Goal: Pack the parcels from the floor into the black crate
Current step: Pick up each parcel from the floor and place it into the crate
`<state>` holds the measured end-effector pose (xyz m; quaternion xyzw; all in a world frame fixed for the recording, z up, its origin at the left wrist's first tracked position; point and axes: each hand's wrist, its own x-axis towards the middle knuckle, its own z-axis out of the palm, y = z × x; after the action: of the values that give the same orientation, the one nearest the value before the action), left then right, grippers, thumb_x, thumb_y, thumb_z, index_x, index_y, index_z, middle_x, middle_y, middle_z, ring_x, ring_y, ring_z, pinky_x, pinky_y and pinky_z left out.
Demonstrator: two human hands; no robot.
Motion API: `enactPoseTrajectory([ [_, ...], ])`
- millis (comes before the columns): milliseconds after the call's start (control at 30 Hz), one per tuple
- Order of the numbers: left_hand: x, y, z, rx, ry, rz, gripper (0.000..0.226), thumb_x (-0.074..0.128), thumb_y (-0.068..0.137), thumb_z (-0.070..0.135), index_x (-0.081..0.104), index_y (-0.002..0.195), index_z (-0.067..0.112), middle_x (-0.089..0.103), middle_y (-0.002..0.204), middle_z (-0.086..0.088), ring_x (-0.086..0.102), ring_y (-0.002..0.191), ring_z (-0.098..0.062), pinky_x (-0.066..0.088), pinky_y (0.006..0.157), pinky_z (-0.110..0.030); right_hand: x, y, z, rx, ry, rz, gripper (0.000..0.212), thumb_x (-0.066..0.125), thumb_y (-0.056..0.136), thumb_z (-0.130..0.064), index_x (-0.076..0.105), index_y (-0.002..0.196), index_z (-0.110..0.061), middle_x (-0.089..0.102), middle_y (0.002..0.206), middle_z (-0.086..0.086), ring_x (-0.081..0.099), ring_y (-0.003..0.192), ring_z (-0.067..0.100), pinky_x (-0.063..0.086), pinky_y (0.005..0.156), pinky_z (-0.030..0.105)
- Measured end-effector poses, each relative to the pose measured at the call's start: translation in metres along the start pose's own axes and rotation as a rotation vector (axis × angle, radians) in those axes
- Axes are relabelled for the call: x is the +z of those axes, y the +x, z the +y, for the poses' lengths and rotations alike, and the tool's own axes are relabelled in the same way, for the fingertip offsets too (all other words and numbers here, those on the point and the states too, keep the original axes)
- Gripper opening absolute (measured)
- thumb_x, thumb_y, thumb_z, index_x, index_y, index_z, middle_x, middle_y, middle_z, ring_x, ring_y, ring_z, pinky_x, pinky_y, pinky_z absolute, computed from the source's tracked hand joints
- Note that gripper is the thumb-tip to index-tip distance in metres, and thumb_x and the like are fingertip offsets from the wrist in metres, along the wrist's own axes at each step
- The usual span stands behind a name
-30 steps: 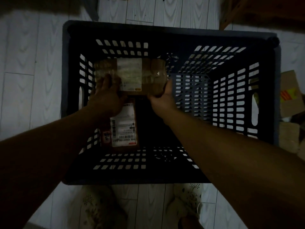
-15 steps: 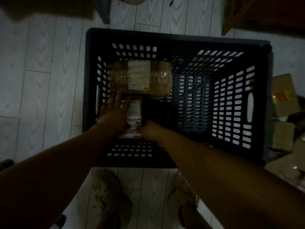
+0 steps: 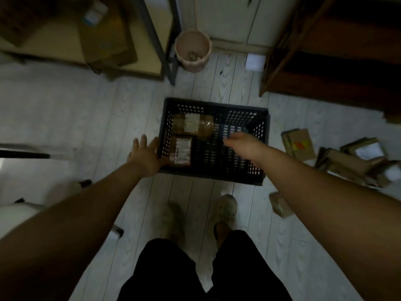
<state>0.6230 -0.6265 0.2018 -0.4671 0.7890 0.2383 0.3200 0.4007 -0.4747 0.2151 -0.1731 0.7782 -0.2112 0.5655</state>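
Parcels first, from the head view: two already lie inside the black crate (image 3: 217, 175), both tucked against its left wall. The taped brown parcel (image 3: 193, 124) with a white label lies crosswise in the far left corner. The labelled parcel (image 3: 181, 152) sits just in front of it in the near left corner, and the two are touching or very nearly so. The crate's slotted bottom shows across its right half.

Now the hands. The left hand (image 3: 145, 156) is out at the crate's near left corner, palm down, fingers straight and spread, holding nothing. Whether it touches the rim cannot be told. The right hand (image 3: 243, 142) is over the right half of the crate's opening, fingers loosely stretched toward the left, blurred, with nothing in it.

More parcels wait on the pale plank floor (image 3: 86, 118) to the right. A cardboard box with a yellow and red sticker (image 3: 300, 144) lies near the crate's right wall. A heap of cardboard parcels (image 3: 355, 164) lies further right. A small brown parcel (image 3: 280, 204) lies off the near right corner.

The person stands at the crate's near side, with a pale shoe (image 3: 225, 208) and dark trouser legs (image 3: 238, 268) in shot. Beyond the crate a pink bin (image 3: 192, 53) stands beside a grey metal leg (image 3: 160, 44), with wooden shelving (image 3: 325, 61) to the right and flattened cardboard (image 3: 104, 33) at far left.
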Motion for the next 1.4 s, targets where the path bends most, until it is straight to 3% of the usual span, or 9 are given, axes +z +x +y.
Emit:
enactPoseTrajectory([
  [133, -0.027, -0.082, 0.014, 0.041, 0.018, 0.072, 0.085, 0.049, 0.09, 0.052, -0.001, 0.152, 0.021, -0.008, 0.158, -0.015, -0.01, 0.145, -0.036, 0.003, 0.118, -0.047, -0.027, -0.094, -0.013, -0.035, 0.082, 0.083, 0.035, 0.055, 0.093, -0.036, 0.062, 0.112, -0.008, 0.065, 0.112, 0.012, 0.063, 0.101, 0.027, 0.052, 0.09, 0.035],
  [233, -0.047, -0.139, 0.043, 0.164, 0.028, 0.15, 0.079, 0.051, 0.093, 0.042, 0.003, 0.151, 0.021, -0.003, 0.159, -0.016, -0.007, 0.145, -0.035, 0.003, 0.118, -0.047, -0.038, -0.167, -0.004, -0.056, 0.136, 0.226, 0.014, 0.049, 0.098, -0.027, 0.054, 0.104, -0.016, 0.062, 0.09, -0.002, 0.059, 0.078, 0.011, 0.048, 0.062, 0.017],
  [267, -0.051, -0.155, 0.053, 0.215, 0.06, 0.176, 0.076, 0.05, 0.094, 0.041, 0.005, 0.151, 0.02, 0.001, 0.159, -0.015, -0.003, 0.146, -0.034, 0.004, 0.119, -0.047, -0.041, -0.19, 0.003, -0.065, 0.132, 0.276, 0.011, 0.048, 0.099, -0.026, 0.051, 0.108, -0.019, 0.058, 0.088, -0.006, 0.056, 0.076, 0.008, 0.044, 0.061, 0.016],
  [400, -0.058, -0.211, 0.09, 0.352, 0.078, 0.231, 0.08, 0.054, 0.09, 0.045, 0.009, 0.152, 0.021, 0.004, 0.159, -0.011, 0.001, 0.146, -0.033, 0.01, 0.119, -0.046, -0.05, -0.279, 0.042, -0.062, 0.056, 0.417, 0.054, 0.051, 0.097, -0.033, 0.038, 0.144, -0.008, 0.046, 0.143, 0.007, 0.048, 0.126, 0.025, 0.039, 0.104, 0.033],
  [500, -0.057, -0.257, 0.121, 0.468, 0.111, 0.223, 0.082, 0.053, 0.09, 0.048, 0.005, 0.152, 0.024, -0.005, 0.16, -0.009, -0.007, 0.146, -0.031, 0.006, 0.118, -0.043, -0.059, -0.344, 0.076, -0.055, 0.047, 0.527, 0.057, 0.052, 0.096, -0.035, 0.035, 0.146, -0.013, 0.041, 0.148, 0.01, 0.046, 0.13, 0.027, 0.038, 0.099, 0.031],
  [667, -0.046, -0.332, 0.187, 0.632, 0.177, 0.259, 0.081, 0.05, 0.091, 0.05, 0.004, 0.152, 0.024, -0.006, 0.16, -0.009, -0.007, 0.146, -0.032, 0.005, 0.118, -0.044, -0.087, -0.435, 0.138, -0.034, -0.088, 0.743, 0.057, 0.052, 0.096, -0.037, 0.035, 0.146, -0.016, 0.038, 0.15, 0.007, 0.043, 0.133, 0.027, 0.037, 0.104, 0.035],
  [867, 0.005, -0.409, 0.298, 0.747, 0.174, 0.28, 0.081, 0.053, 0.089, 0.051, 0.007, 0.152, 0.027, -0.003, 0.16, -0.007, -0.004, 0.147, -0.032, 0.008, 0.118, -0.045, -0.121, -0.533, 0.243, 0.008, -0.147, 0.827, 0.056, 0.05, 0.097, -0.036, 0.034, 0.147, -0.015, 0.035, 0.152, 0.006, 0.037, 0.137, 0.026, 0.033, 0.107, 0.034],
  [1033, 0.073, -0.471, 0.399, 0.833, 0.152, 0.251, 0.079, 0.053, 0.09, 0.048, 0.008, 0.151, 0.028, -0.003, 0.16, -0.005, -0.006, 0.146, -0.031, 0.009, 0.117, -0.046, -0.149, -0.604, 0.352, -0.005, -0.103, 0.938, 0.045, 0.049, 0.097, -0.032, 0.046, 0.14, -0.019, 0.048, 0.143, 0.005, 0.047, 0.128, 0.022, 0.039, 0.1, 0.033],
  [1400, 0.122, -0.478, 0.48, 0.711, 0.122, 0.197, 0.076, 0.051, 0.092, 0.045, 0.008, 0.152, 0.025, -0.002, 0.16, -0.008, -0.004, 0.146, -0.033, 0.008, 0.118, -0.046, -0.221, -0.607, 0.455, 0.156, -0.07, 0.923, 0.053, 0.049, 0.096, -0.036, 0.038, 0.144, -0.017, 0.041, 0.148, 0.009, 0.04, 0.134, 0.028, 0.035, 0.106, 0.038],
])
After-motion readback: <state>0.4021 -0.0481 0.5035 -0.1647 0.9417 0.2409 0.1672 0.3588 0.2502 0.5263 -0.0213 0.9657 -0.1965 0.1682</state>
